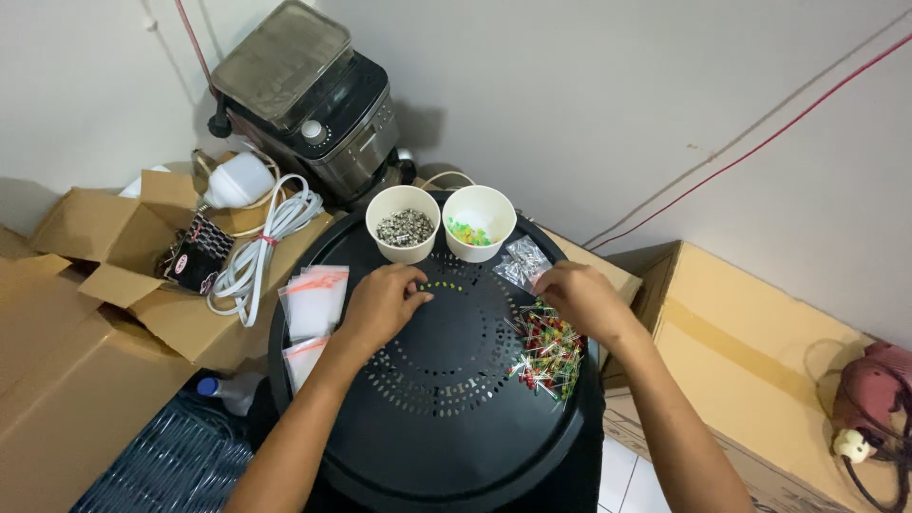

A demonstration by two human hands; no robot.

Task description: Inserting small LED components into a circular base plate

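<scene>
My left hand (383, 302) rests on a round black perforated tray (446, 418), fingertips pinched beside a short row of small yellow and green LEDs (439, 285). My right hand (579, 296) is curled over a heap of red, yellow and green LEDs (549, 353) at the tray's right side; whether it holds any is hidden. Beyond the hands stand two white paper cups: the left cup (403, 223) holds small grey parts, the right cup (479, 221) holds green and yellow LEDs. A crumpled clear bag (522, 261) lies by the right cup.
Several small zip bags (313, 302) lie on the tray's left rim. Cardboard boxes (114, 285) hold a white coiled cable (266, 249) and a bulb (237, 180). A dark appliance (309, 100) stands in the corner. Another box (760, 351) sits to the right, a blue basket (161, 465) below left.
</scene>
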